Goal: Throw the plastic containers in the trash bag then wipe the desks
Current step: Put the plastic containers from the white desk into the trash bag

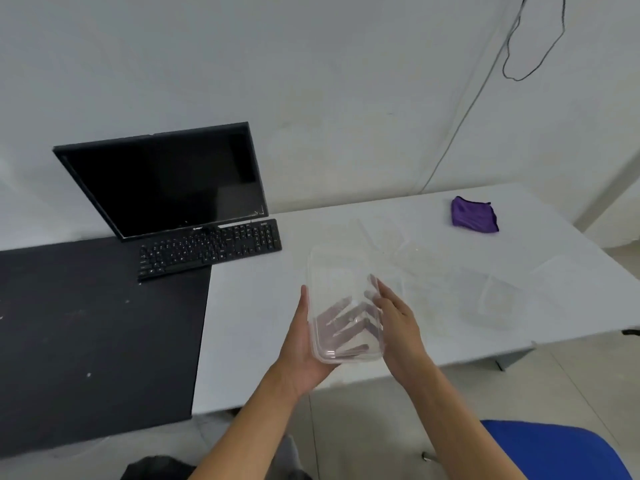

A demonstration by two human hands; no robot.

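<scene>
Fingers of the left hand (304, 344) spread under the clear container (332, 271), thumb up its wall, gripping it above the white desk (249, 323). Straight fingers of the right hand (398, 320) press its right side.

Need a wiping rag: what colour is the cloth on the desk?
Purple; the cloth shows best in the head view.
</scene>
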